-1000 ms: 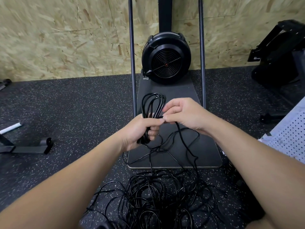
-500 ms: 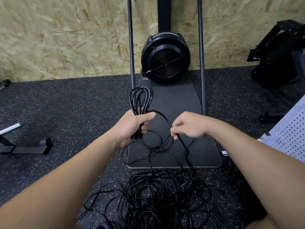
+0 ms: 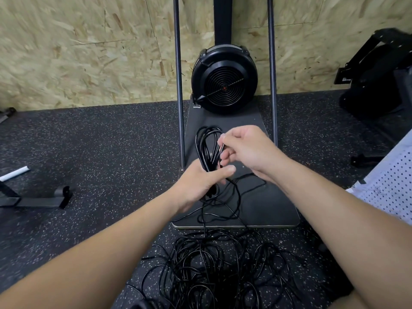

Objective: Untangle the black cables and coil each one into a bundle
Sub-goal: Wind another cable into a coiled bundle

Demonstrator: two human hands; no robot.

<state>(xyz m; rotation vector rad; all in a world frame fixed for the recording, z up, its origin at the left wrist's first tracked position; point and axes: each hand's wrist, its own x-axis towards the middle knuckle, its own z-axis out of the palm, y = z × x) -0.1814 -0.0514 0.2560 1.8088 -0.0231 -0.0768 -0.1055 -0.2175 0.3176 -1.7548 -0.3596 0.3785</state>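
Tangled black cables (image 3: 214,270) heaped on the floor (image 3: 93,157), just before the near edge of the dark base plate (image 3: 274,204). Above the plate, coiled bundle (image 3: 208,148) clasped in left hand (image 3: 200,186). Right hand (image 3: 245,148) pinching a strand beside the coil's top.

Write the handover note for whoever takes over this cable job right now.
Left hand grips the half-made coil, loops standing above the fist.
Right hand pinches the same cable at the loop tops, laying on another turn.
The cable's slack trails over the black base plate to the tangled pile on the floor.
Done: a few loops.
Left: finish this bundle, then untangle and coil the rest.
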